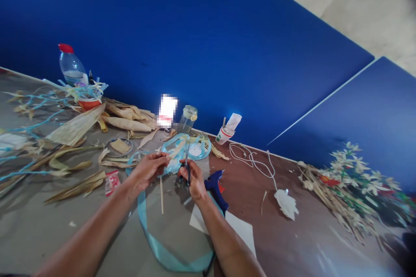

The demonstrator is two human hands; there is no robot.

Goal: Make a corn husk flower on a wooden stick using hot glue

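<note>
My left hand (147,169) is closed in a pinch on a light blue ribbon (162,251), which loops down toward the table's near edge. My right hand (194,179) is wrapped round a pair of scissors (186,169) whose blades point up at the ribbon between both hands. A thin wooden stick (161,194) lies just below my left hand. A blue glue gun (215,188) rests right of my right hand, on a white sheet of paper (240,229).
Dried corn husks (78,127) and blue strips litter the left of the table. A red-capped bottle (69,67), glass jar (187,119) and paper cup (225,134) stand by the blue wall. A white cord (250,160), white husk flower (286,203) and flower bundle (351,186) lie right.
</note>
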